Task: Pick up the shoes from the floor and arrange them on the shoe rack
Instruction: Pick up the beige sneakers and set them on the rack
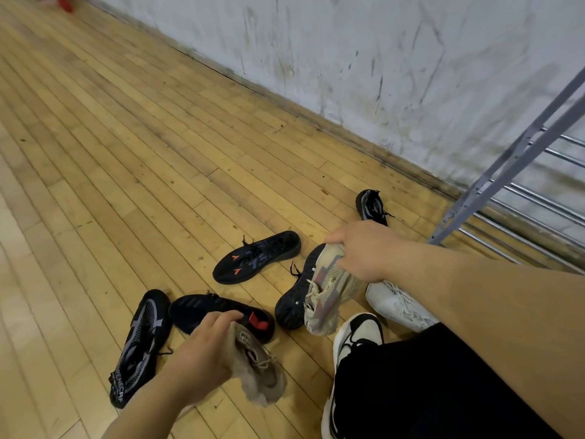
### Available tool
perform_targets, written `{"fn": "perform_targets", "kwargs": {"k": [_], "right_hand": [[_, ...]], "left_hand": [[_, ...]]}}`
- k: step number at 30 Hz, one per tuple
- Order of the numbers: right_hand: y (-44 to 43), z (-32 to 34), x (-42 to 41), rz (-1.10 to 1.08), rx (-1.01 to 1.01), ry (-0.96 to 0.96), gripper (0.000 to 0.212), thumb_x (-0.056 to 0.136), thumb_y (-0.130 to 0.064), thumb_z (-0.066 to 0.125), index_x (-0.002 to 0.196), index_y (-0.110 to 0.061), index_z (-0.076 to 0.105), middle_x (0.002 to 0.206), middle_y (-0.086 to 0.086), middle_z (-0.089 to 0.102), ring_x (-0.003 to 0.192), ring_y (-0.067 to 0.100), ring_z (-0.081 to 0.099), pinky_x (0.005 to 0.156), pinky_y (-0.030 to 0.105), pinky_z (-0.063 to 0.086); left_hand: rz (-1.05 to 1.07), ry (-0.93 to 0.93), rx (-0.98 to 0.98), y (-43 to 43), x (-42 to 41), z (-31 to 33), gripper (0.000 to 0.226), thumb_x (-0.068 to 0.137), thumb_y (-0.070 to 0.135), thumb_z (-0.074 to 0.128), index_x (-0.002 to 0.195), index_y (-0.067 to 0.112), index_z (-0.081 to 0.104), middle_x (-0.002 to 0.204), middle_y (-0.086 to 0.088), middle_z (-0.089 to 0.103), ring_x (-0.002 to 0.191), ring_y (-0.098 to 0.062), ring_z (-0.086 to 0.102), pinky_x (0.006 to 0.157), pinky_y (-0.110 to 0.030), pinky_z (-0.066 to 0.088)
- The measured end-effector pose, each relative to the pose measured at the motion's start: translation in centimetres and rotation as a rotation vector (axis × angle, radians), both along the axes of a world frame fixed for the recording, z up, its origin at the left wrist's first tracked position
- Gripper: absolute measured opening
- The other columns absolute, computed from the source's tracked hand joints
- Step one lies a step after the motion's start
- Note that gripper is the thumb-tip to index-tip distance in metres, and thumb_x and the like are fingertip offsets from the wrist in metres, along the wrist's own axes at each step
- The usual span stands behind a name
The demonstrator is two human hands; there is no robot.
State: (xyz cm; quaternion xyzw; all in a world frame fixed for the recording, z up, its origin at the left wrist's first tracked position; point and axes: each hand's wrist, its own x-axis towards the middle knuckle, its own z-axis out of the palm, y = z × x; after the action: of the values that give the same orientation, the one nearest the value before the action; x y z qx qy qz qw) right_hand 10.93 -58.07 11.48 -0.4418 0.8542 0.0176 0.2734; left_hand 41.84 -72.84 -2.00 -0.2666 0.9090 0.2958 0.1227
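The left hand [202, 353] has its fingers curled over one end of a tan shoe [259, 372], and the rest of the shoe droops away below the grip. The right hand [364, 251] pinches the top end of a beige shoe [329, 289], which hangs down from the fingers with its laces loose. I cannot tell whether either shoe is fully off the floor [126, 153].

Both look light and soft. The uppers sag and fold under the fingers, so a pinch on fabric alone would probably let the shoe swing and twist. A firmer hold would likely be at the heel collar or with fingers hooked inside the opening, where the sole stiffens things. The tan one looks fuzzy, so it should not slip; the trailing laces on the beige one could snag.

The rack [493, 179] stands beyond the right hand, up and to its right, with bare metal rails. Soft soles may tilt between rails, so I would set each shoe down flat across two of them.

Just beyond and between the two grips lie several black shoes [256, 258], some sole-up. A white shoe [399, 302] lies just under the right forearm. All of these wait on the floor.
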Motion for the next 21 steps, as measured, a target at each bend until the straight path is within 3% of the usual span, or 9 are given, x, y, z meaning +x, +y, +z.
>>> {"fn": "perform_targets", "kwargs": {"k": [2, 4, 9, 15, 21], "right_hand": [[-0.2, 0.0, 0.1, 0.015, 0.004, 0.003, 0.060, 0.097, -0.016, 0.061, 0.152, -0.036, 0.045, 0.149, -0.001, 0.053, 0.129, 0.023, 0.054, 0.104, 0.038, 0.051], [-0.3, -0.1, 0.1, 0.034, 0.006, 0.006, 0.056, 0.096, -0.017, 0.062, 0.147, -0.036, 0.050, 0.143, 0.001, 0.058, 0.123, 0.025, 0.058, 0.101, 0.040, 0.053], [-0.1, -0.3, -0.1, 0.058, 0.011, 0.013, 0.057, 0.097, -0.017, 0.061, 0.149, -0.037, 0.049, 0.143, 0.000, 0.057, 0.124, 0.024, 0.057, 0.102, 0.039, 0.052], [0.0, -0.5, -0.2, 0.041, 0.026, -0.021, 0.063, 0.098, -0.011, 0.060, 0.152, -0.039, 0.044, 0.151, -0.006, 0.051, 0.129, 0.021, 0.055, 0.102, 0.033, 0.050], [-0.1, 0.2, -0.6, -0.010, 0.012, -0.048, 0.061, 0.098, -0.014, 0.060, 0.152, -0.038, 0.045, 0.150, -0.004, 0.053, 0.127, 0.021, 0.056, 0.100, 0.031, 0.051]], "left_hand": [[-0.039, -0.086, -0.045, -0.6, 0.3, 0.0, 0.114, 0.077, 0.032, 0.083, 0.159, 0.045, 0.006, 0.142, 0.018, 0.024, 0.110, -0.006, 0.050, 0.075, -0.016, 0.053], [-0.038, -0.108, -0.022, -1.1, 0.7, -0.2, 0.110, 0.078, 0.028, 0.083, 0.161, 0.041, 0.012, 0.142, 0.019, 0.021, 0.108, -0.007, 0.051, 0.073, -0.012, 0.053], [0.012, -0.030, 0.240, -2.3, 1.4, -0.2, 0.094, 0.064, 0.028, 0.093, 0.141, 0.051, 0.044, 0.138, 0.029, 0.030, 0.119, 0.000, 0.050, 0.093, -0.012, 0.047], [0.103, 0.059, 0.424, -1.2, 1.0, -1.3, 0.094, 0.054, 0.036, 0.096, 0.136, 0.046, 0.053, 0.138, 0.028, 0.039, 0.131, -0.003, 0.044, 0.111, -0.029, 0.044], [0.171, 0.141, 0.502, -0.6, -0.7, 0.4, 0.090, 0.053, 0.012, 0.097, 0.130, 0.041, 0.060, 0.133, 0.014, 0.049, 0.117, -0.009, 0.058, 0.091, -0.025, 0.057]]}}
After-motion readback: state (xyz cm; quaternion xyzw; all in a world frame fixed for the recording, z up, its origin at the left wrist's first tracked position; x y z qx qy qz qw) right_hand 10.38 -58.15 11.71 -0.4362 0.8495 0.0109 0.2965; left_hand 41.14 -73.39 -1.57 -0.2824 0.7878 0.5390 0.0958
